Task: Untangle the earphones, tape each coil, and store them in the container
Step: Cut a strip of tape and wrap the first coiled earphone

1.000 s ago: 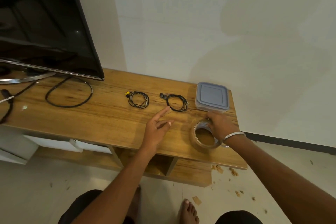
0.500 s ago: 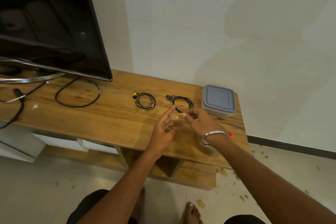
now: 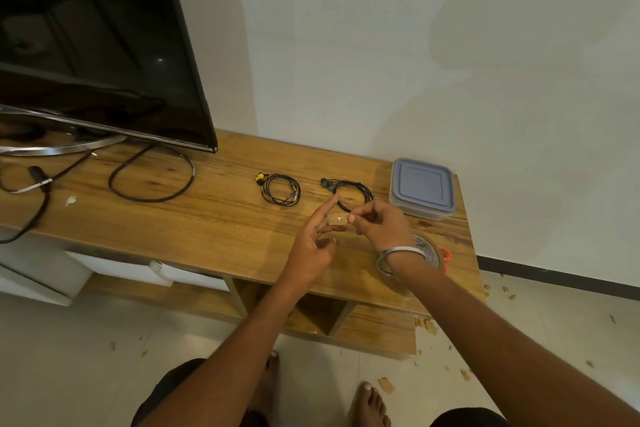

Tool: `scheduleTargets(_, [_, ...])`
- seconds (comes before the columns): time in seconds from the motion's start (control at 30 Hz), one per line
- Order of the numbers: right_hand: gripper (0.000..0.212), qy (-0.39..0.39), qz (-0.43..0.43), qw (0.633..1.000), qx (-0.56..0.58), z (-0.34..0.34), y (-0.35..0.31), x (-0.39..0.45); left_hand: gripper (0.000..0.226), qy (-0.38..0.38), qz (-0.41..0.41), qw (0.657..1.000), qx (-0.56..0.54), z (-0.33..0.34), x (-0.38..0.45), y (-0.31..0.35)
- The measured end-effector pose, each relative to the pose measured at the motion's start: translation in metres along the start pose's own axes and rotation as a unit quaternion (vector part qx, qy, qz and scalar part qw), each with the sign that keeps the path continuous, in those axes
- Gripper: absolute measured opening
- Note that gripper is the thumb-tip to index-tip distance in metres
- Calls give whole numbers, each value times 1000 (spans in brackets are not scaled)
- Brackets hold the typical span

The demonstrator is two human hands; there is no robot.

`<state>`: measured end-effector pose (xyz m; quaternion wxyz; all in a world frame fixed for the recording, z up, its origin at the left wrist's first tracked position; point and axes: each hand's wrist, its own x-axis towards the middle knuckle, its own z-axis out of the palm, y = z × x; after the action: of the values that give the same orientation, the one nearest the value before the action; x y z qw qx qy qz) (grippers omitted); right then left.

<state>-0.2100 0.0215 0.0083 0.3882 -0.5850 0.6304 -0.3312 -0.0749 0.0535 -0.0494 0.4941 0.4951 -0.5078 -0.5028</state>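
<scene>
Two coiled earphones lie on the wooden cabinet top: one with yellow buds and an all-black one to its right. A short strip of clear tape stretches between my hands, just in front of the black coil. My right hand pinches its right end. My left hand touches its left end, fingers spread, index finger raised toward the black coil. The clear tape roll lies behind my right wrist, partly hidden. The grey-lidded container stands shut at the far right.
A television on a metal stand fills the left of the cabinet, with black cables looped in front of it. Red scissor handles peek out beside the tape roll. The cabinet's right edge is close to the container. Debris litters the floor.
My right hand left the tape roll and came up with a strip of tape toward my left hand. Both hands now meet in front of the black coil.
</scene>
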Motion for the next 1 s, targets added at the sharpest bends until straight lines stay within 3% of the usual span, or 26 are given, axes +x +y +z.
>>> scheduleTargets(0.27, [5,4,-55,998,-31,-3,14,-2,84,-8,15,999,38,0,9,-8])
scheduleTargets(0.37, [2,3,-82,996,-24,-8,17,-4,82,-11,5,994,106,3,12,-8])
scheduleTargets(0.53, [5,17,-77,997,2,-26,22,1,66,64,9,978,198,1,31,-6])
scheduleTargets(0.7, [3,13,-86,996,-27,-47,36,-2,32,99,97,906,400,4,94,2])
scheduleTargets(0.87, [8,2,-121,991,-59,-52,48,-4,48,-22,31,846,532,8,146,1])
scheduleTargets(1.0, [4,-1,-143,989,-45,-51,54,-1,27,-8,39,817,575,16,163,-1])
